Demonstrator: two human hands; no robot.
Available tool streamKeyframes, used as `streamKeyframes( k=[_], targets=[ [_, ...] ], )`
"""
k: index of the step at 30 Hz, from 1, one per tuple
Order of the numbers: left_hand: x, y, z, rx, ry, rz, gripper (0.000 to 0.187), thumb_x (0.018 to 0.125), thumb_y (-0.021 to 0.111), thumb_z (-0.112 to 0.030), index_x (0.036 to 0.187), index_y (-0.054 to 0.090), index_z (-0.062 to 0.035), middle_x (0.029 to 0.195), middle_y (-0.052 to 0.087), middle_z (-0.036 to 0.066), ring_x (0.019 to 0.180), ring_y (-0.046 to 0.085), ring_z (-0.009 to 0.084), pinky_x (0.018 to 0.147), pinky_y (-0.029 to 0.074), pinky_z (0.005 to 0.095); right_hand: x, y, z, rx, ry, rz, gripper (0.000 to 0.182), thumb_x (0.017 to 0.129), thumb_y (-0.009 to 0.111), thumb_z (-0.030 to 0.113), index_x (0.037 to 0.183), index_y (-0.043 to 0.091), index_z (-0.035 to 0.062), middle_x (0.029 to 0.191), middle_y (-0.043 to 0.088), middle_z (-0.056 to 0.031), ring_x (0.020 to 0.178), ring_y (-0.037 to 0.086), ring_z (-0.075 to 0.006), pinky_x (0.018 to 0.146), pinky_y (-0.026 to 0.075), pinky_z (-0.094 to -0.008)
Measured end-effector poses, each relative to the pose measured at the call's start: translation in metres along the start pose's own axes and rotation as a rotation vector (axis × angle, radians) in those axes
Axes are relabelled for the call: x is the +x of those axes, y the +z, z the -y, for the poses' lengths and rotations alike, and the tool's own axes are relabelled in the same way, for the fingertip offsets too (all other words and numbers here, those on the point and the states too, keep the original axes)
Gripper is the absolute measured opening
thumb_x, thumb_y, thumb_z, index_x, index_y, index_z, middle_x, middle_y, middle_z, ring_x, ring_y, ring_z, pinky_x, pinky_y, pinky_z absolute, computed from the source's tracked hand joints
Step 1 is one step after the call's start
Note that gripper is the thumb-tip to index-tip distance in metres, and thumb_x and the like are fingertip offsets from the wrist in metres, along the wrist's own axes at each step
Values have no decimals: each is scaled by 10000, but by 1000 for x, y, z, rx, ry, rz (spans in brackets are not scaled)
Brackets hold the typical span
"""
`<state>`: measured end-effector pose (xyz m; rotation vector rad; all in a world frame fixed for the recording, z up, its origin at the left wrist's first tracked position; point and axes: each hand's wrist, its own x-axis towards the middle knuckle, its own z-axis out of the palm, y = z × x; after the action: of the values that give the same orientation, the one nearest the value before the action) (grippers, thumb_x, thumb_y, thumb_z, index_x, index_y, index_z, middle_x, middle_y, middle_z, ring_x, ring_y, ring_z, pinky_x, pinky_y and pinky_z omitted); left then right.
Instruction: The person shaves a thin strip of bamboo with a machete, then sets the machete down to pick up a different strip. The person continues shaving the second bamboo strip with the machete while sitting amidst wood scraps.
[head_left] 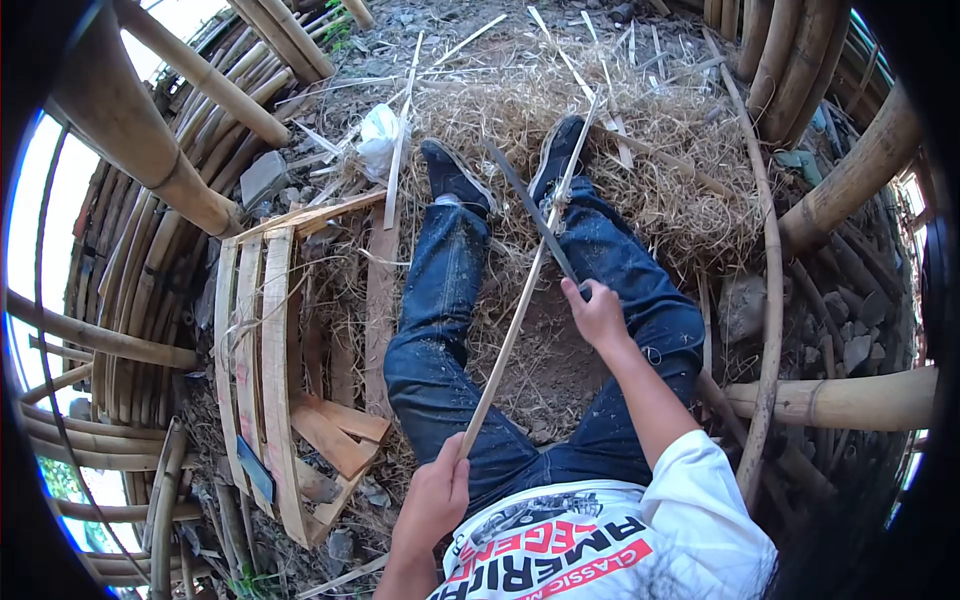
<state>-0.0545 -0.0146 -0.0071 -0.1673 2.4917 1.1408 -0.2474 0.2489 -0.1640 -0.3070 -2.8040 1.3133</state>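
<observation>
The left hand is gripping the bamboo strip with closed fingers; the right hand, fingers closed around the knife, is shaving best by keeping its blade shallow.

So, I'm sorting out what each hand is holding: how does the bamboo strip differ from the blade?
The bamboo strip is pale, thin and long, running from the left hand past the shoes; the blade is dark, broader and shorter, held by the right hand. Both slant up the frame and cross near the knees.
</observation>
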Motion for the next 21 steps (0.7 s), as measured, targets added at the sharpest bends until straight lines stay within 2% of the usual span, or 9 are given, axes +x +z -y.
streamKeyframes(
  k=[1,4,6,8,10,12,14,19,21],
  targets=[
    [3,-1,0,-5,14,-20,312,960,494,-106,1259,502,-15,730,604,277,708,615,459,610,466,483,-13,2,5,52,9,40,672,882,566,614,804,646,-49,675,639,-260,715,660,-438,627,503,-484],
    [9,-6,-6,-17,-84,4,307,956,500,-101,1252,511,-18,728,603,271,700,616,453,605,466,467,-55,1,22,188,5,155,657,876,572,626,763,625,-18,592,615,-205,620,659,-389,569,487,-465],
    [11,-2,-3,-3,-44,-10,304,955,504,-98,1250,519,-28,725,598,269,690,613,449,598,464,448,-78,-4,34,174,11,203,642,868,584,628,775,637,-4,593,621,-195,616,661,-382,579,503,-459],
    [13,2,-3,31,-7,-36,302,956,503,-97,1252,523,-37,720,591,271,684,612,447,595,463,446,-89,-6,41,95,-190,285,640,850,593,646,783,649,13,601,629,-189,619,668,-377,589,526,-456],
    [13,3,-8,34,-3,-39,301,957,502,-98,1251,523,-37,719,591,271,685,612,448,597,462,454,-81,-17,48,-36,-220,292,651,834,585,671,755,647,28,617,639,-188,632,677,-373,602,547,-462],
    [9,3,-9,31,-5,-49,299,957,501,-99,1249,523,-37,717,590,270,686,613,449,598,460,461,-66,-27,49,-238,-372,280,685,821,564,708,722,634,34,636,648,-199,634,680,-373,602,552,-466],
    [8,3,-8,82,1,-47,305,959,496,-98,1259,512,-46,710,588,267,674,612,450,590,455,471,-48,-27,43,-268,-374,270,711,803,557,736,705,628,36,659,656,-208,655,684,-374,625,554,-475],
    [0,7,-18,75,18,-6,315,966,487,-103,1273,490,-33,692,588,266,655,609,456,578,456,472,3,-34,22,-166,-44,194,772,810,531,747,765,694,-7,749,680,-241,769,691,-391,699,556,-466],
    [-1,12,-18,69,53,-6,317,968,486,-103,1275,485,-26,688,588,266,650,609,456,576,458,471,14,-36,17,-192,1,173,767,822,529,732,786,699,-15,772,685,-244,783,694,-384,712,558,-462]
  ],
)
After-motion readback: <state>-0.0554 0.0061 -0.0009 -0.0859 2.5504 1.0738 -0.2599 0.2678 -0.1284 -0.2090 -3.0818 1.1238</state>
